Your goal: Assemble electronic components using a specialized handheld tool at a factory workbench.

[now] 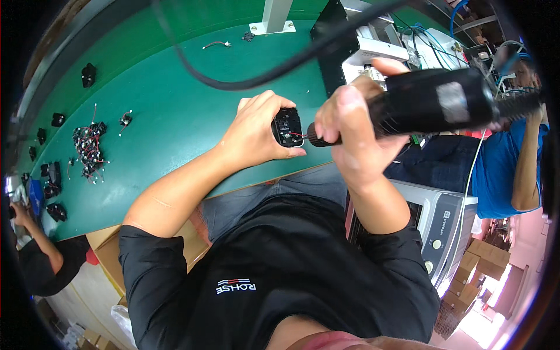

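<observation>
My left hand [251, 129] grips a small black square housing [287, 122] by its sides, holding it at the front of the green bench. Inside the housing, a thin red wire shows near its right side. My right hand [357, 131] is wrapped round a black electric screwdriver [423, 102], which lies nearly level with its ribbed nose pointing left. That nose is right beside the housing's right edge; whether the bit touches a screw cannot be made out.
A pile of small wired parts [88, 149] lies on the green bench [186, 116] at the left, with black housings [52, 175] beyond it. A black cable [233, 86] loops above the bench. White equipment [379, 49] stands back right. Other people work at the left and right [507, 169].
</observation>
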